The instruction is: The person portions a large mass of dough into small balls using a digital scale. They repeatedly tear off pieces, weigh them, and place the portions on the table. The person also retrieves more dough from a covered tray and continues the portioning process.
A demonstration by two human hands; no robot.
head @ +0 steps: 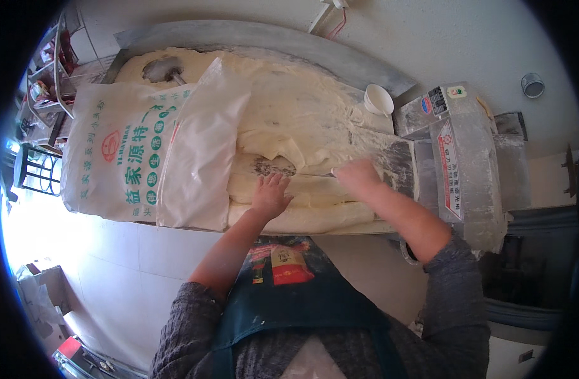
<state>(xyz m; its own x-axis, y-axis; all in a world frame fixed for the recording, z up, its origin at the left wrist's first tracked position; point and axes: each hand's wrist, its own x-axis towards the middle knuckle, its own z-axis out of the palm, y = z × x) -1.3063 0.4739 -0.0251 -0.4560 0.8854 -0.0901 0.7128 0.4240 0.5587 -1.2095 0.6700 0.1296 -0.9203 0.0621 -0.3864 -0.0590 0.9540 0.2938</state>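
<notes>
A broad, pale dough sheet (313,118) lies along the worktable in uneven folds. My left hand (272,192) rests on its near part, palm down with fingers spread. Just beyond those fingertips, a dark patch of tabletop (274,166) shows through a gap in the dough. My right hand (358,179), slightly blurred, is closed around the handle of a thin-bladed knife (315,175). The blade points left along the dough toward the gap. A thicker rounded dough strip (303,220) runs along the near table edge.
A printed white woven sack (199,175) covers the table's left part. Behind it, a metal scoop (161,69) lies in flour. A white bowl (379,100) stands at the back right, beside a floury metal dough machine (474,166). A metal backboard (270,35) borders the far side.
</notes>
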